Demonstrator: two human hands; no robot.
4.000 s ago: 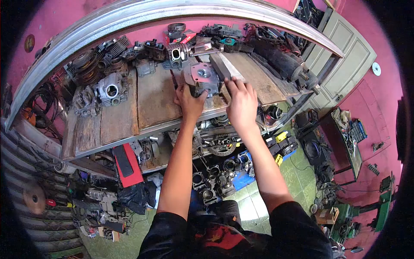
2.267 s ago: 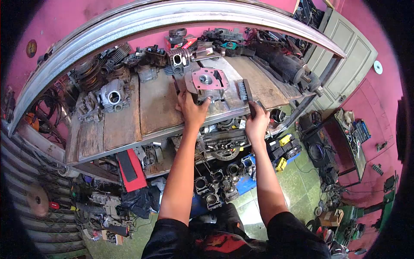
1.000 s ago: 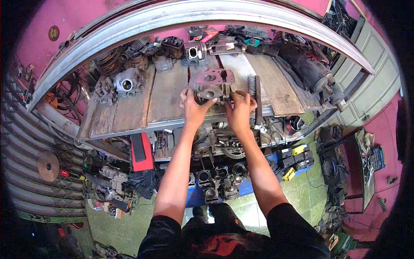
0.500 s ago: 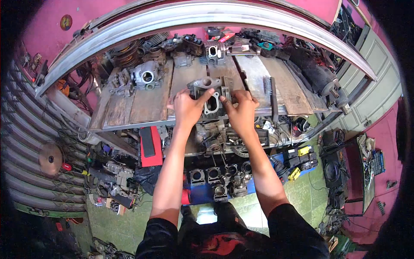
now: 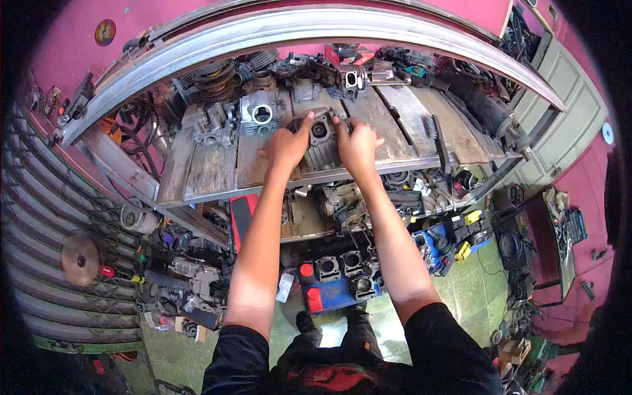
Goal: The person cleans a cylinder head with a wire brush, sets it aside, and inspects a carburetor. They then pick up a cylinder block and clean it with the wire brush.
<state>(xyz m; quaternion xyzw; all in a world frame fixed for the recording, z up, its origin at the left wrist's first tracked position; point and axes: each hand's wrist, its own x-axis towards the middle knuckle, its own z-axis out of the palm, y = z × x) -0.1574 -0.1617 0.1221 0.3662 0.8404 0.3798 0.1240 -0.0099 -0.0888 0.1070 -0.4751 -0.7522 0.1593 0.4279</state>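
Cylinder head (image 5: 321, 146) — bore up, fins nearward

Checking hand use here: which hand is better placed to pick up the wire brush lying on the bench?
Right, probably. The right hand grips the cylinder head on the side facing the wire brush; the left hand holds the far side and would have to cross over.

Both hands, left hand (image 5: 284, 146) and right hand (image 5: 357, 146), grip finned cylinder head (image 5: 320, 141) on wooden bench (image 5: 210, 170).
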